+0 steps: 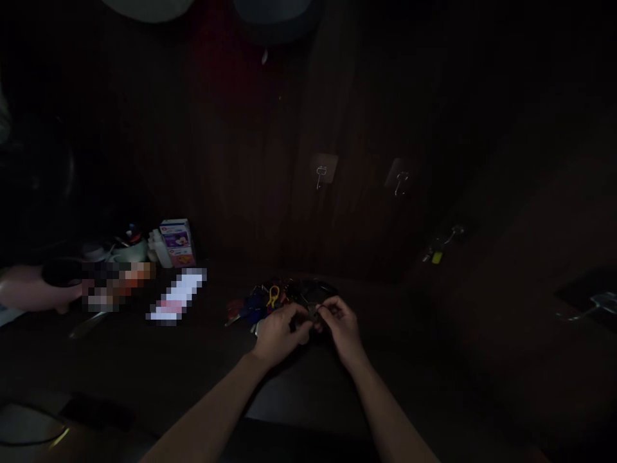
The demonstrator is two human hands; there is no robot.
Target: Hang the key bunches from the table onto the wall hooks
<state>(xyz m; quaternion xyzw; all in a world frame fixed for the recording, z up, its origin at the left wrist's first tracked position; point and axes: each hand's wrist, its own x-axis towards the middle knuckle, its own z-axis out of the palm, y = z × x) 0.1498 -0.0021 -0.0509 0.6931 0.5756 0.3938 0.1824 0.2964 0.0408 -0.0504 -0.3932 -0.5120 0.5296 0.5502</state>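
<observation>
In the dim light, my left hand [282, 333] and my right hand [341, 326] meet at the middle of the dark tabletop. Thumb and fingers of each are pinched together around a small greyish piece, too dark to name. Just behind and to the left lies a bunch of what look like keys [248, 308], with red and blue covers and metal tips. A yellow clip or loop [273, 296] stands out on it. Behind my right hand a black loop [322, 286] curves on the table. My left fingers partly cover the bunch.
Left of the bunch lies a bright blurred-out rectangle [178, 296]. Behind it stand a purple-and-white box [178, 243] and white bottles [160, 249]. A pink object [38, 287] sits far left. Wall hooks [320, 172] rise behind; a yellow-green tag [437, 257] hangs right.
</observation>
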